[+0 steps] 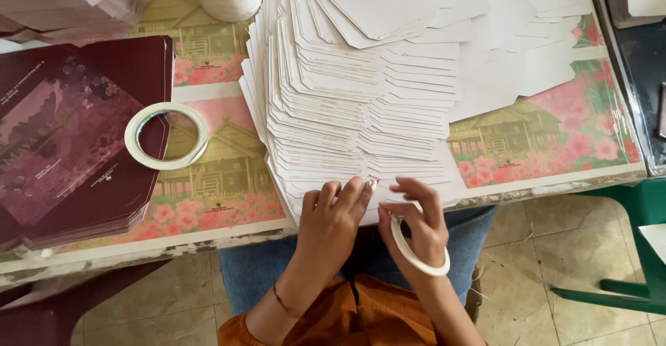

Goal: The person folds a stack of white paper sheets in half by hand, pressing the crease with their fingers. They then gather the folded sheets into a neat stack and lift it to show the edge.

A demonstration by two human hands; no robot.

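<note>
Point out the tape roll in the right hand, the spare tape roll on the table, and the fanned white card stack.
Held tape roll (pixel 416 252), head view, on its white outer band.
Spare tape roll (pixel 133 142), head view, on its left rim.
White card stack (pixel 333 96), head view, mid-fan.

Small print-finishing workshop; fanned white card blanks, maroon printed covers, tape rolls on a worktable

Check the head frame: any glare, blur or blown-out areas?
Head view: soft, even daylight; the white cards near the top are overexposed and lose edge detail; the tape roll shows a mild sheen inside its ring; the left hand and right hand are reasonably sharp with faint shadows; corners look slightly soft.
</note>
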